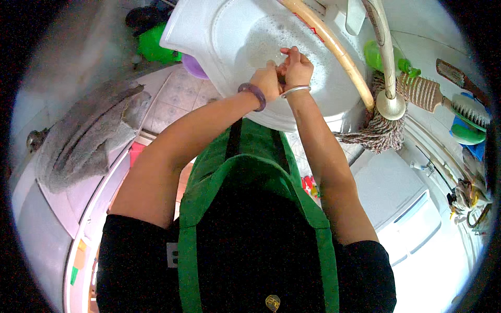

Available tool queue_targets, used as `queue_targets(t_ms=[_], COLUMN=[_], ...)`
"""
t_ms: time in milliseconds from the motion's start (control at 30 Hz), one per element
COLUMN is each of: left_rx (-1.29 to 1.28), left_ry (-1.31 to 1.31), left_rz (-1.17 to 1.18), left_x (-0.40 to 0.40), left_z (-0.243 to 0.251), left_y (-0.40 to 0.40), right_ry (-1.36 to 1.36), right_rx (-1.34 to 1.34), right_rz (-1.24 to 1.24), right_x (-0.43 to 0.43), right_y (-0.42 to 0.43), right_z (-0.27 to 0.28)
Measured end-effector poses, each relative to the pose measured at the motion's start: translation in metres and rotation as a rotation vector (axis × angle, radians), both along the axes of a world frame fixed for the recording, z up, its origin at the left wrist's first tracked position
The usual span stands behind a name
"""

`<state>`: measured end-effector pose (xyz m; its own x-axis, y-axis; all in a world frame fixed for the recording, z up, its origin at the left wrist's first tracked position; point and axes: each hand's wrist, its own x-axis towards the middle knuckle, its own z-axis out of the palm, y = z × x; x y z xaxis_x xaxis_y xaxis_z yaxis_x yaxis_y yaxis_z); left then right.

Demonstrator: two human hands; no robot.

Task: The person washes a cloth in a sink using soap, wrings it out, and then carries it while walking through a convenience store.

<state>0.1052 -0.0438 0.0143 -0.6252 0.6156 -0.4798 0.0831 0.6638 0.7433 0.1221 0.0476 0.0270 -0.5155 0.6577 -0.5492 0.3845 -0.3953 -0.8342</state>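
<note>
My left hand (265,82), with a dark purple bangle (253,96) at the wrist, is curled into a loose fist over a white basin (225,43). Close against it is my right hand (299,69), its fingers bent and a silver bangle (296,90) on the wrist. A small dark patch shows between the palms, but whether it is an object or shadow is unclear. Beneath the hands, soapy water (270,37) with white foam lies in the basin.
A bamboo pole (336,47) crosses the basin's right side. Beside it stands a mop (383,129) with a pale handle. Hairbrushes (420,92) and a green bottle (375,54) are at right. A grey towel (90,137) hangs at left; a purple basin (193,65) sits below.
</note>
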Motion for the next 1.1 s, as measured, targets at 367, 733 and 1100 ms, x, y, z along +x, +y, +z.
queue_targets(t_ms=[367,733,1100], left_rx=[-0.102,0.05,0.666], left_ry=[0.096,0.443,-0.716], left_rz=[-0.262,-0.235,0.475], left_x=[-0.012,0.001,-0.023], left_z=[0.019,0.041,0.095], left_y=[-0.005,-0.034,-0.114], right_ry=[0.034,-0.024,0.319], right_rx=[-0.258,-0.304,-0.343], right_rz=[-0.299,0.052,0.533], right_x=[0.009,0.019,0.053], right_y=[-0.004,0.002,0.002], right_z=[-0.005,0.021,0.114])
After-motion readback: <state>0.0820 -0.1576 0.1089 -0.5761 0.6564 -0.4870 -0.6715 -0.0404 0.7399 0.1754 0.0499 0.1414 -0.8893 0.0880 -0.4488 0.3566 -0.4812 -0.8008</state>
